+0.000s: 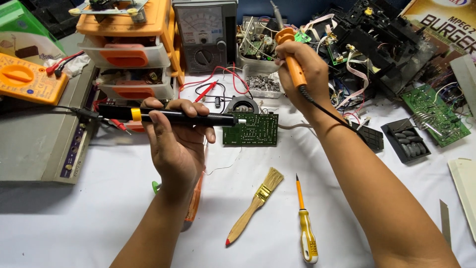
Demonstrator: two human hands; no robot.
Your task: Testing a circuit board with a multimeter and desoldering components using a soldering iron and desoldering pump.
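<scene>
The left hand [176,144] has its grip clamped around a black desoldering pump [168,115] with a yellow band, held level, its white tip just touching the left top edge of a small green circuit board [250,130] that lies flat on the white table [99,208]. The right hand [300,74] has its grip clamped on the orange handle of a soldering iron [292,54], held upright above and behind the board, tip raised, its black cord trailing down past the wrist. A likely risk: the hot tip stands close to loose wires and a clear box of small parts [263,79], and could scorch them if the hand drifts; the cord could also snag the board and drag it. Counted on the table in front: one wooden brush [255,204], one yellow-handled screwdriver [306,226], one orange pen-like tool partly hidden under the left wrist. Behind: two meters, an orange one [27,79] at far left and a grey dial one [204,32]; one orange drawer unit [131,49]; a second green board [436,114] at right.
</scene>
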